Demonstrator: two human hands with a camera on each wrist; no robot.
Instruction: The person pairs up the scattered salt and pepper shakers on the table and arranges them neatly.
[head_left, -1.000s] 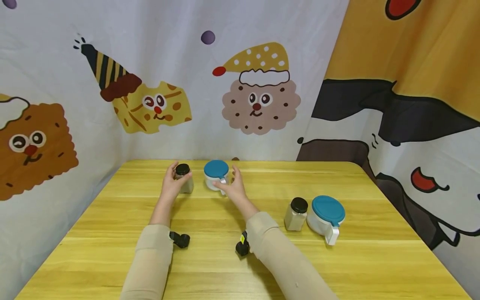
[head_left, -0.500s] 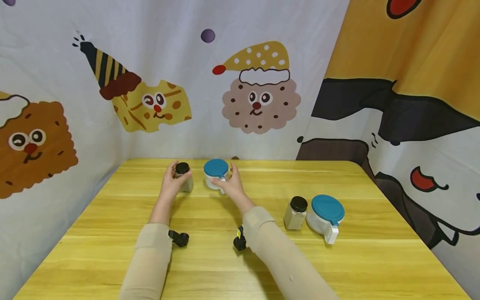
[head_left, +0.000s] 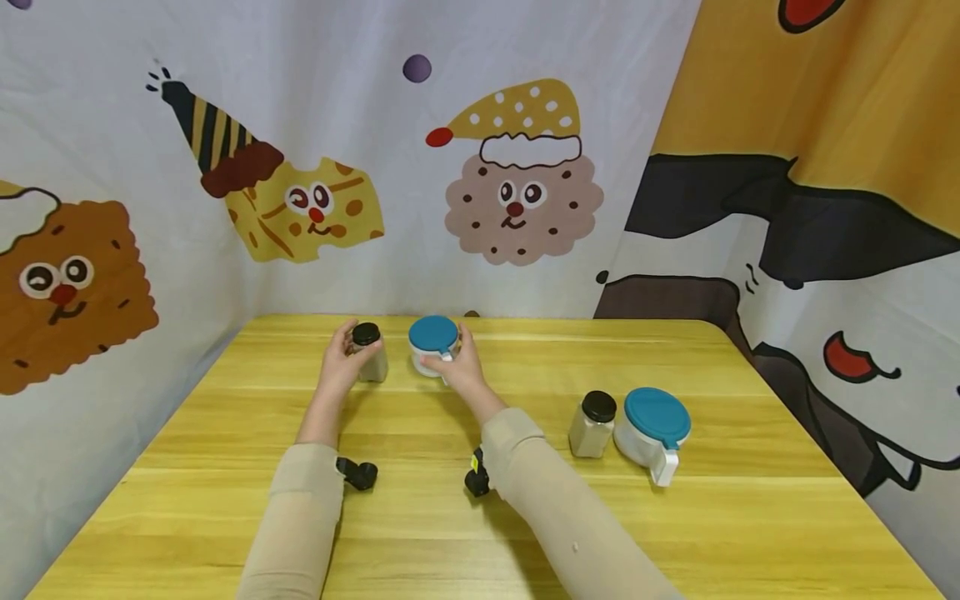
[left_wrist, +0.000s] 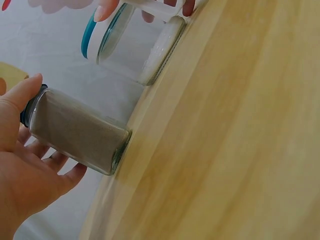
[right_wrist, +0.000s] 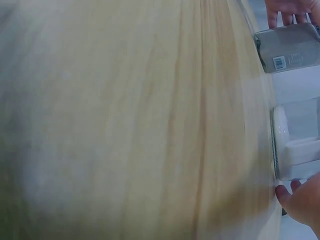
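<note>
Near the table's far edge, my left hand (head_left: pixel 340 365) holds a clear square spice jar (left_wrist: pixel 75 132) with a black lid and grey-brown powder inside. Its thumb lies by the lid and the fingers reach behind the glass. Just to the right, my right hand (head_left: pixel 468 368) grips a round glass seasoning jar (head_left: pixel 432 335) with a blue lid and a white handle. The thumb crosses its front at the handle while the fingers go round the right side. White contents show at the bottom of this jar in the left wrist view. Both jars stand upright on the table.
On the right of the wooden table (head_left: pixel 420 533), a second black-lidded spice jar (head_left: pixel 591 429) with pale contents stands beside a second blue-lidded seasoning jar (head_left: pixel 654 421). A cartoon-printed curtain (head_left: pixel 405 283) hangs behind the table's far edge.
My right hand has closed in on the blue-lidded seasoning jar, its thumb and fingers coming together around it. My left hand stays at the black-lidded spice jar.
</note>
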